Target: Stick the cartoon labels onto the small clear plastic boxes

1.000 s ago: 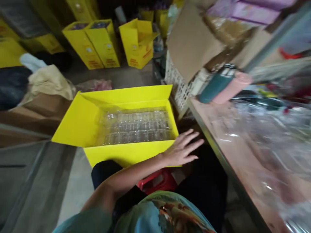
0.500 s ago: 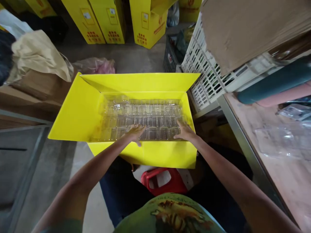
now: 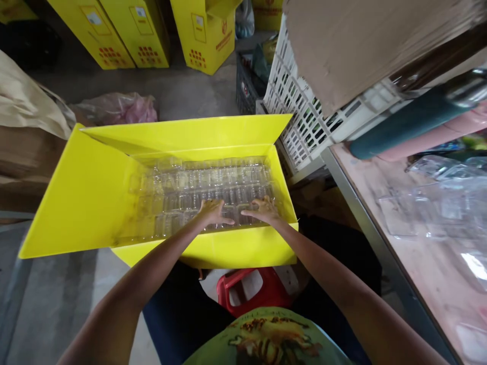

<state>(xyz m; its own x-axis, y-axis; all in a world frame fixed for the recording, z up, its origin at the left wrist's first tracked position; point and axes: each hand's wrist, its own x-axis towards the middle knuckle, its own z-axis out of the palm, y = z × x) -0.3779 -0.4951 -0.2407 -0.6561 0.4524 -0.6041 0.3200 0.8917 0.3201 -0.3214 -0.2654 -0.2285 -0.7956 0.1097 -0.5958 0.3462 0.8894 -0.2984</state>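
A yellow carton [image 3: 76, 197] stands in front of me with its flaps folded out. Rows of clear plastic containers [image 3: 213, 177] fill it. My left hand [image 3: 213, 210] rests over the near row, fingers spread and thumb pointing right. Just to its right, my right hand [image 3: 264, 209] lies on the same row, fingers apart and thumb turned toward the left one. Both hands touch or hover close over the containers; exact contact is hard to make out. Neither hand has lifted anything.
A red plastic stool [image 3: 251, 291] sits below the carton. On the right is a bench [image 3: 414, 263] with clear plastic pieces and a dark green bottle [image 3: 407, 121]. A white crate [image 3: 300, 101] stands behind it. Yellow cartons [image 3: 205, 35] stand at the back.
The view has shifted so the carton sits further left and tilts slightly. My hands have come closer together, the right one moving left along the near row.
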